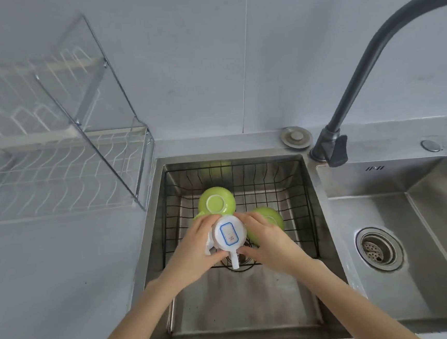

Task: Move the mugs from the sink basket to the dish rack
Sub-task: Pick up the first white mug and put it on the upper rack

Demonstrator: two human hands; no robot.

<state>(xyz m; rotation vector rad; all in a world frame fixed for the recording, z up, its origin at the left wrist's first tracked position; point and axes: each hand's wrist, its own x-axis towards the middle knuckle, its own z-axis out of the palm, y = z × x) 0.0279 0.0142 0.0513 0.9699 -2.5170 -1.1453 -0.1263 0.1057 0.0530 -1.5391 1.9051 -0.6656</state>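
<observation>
A black wire sink basket (298,203) sits in the left sink bowl. Inside it an upside-down white mug (229,233) with a blue-framed label on its base is gripped from both sides: my left hand (197,250) on its left, my right hand (266,238) on its right. Its handle points toward me. One green mug (216,200) stands upside down just behind it, and another green mug (271,216) is partly hidden behind my right hand. The white wire dish rack (63,170) stands on the counter to the left, with nothing on its visible shelves.
A dark curved faucet (364,59) rises at the back right between the two bowls. The right sink bowl (424,222) has a round drain strainer (378,249). A steel frame bar (107,152) of the rack slants down near the sink's left edge.
</observation>
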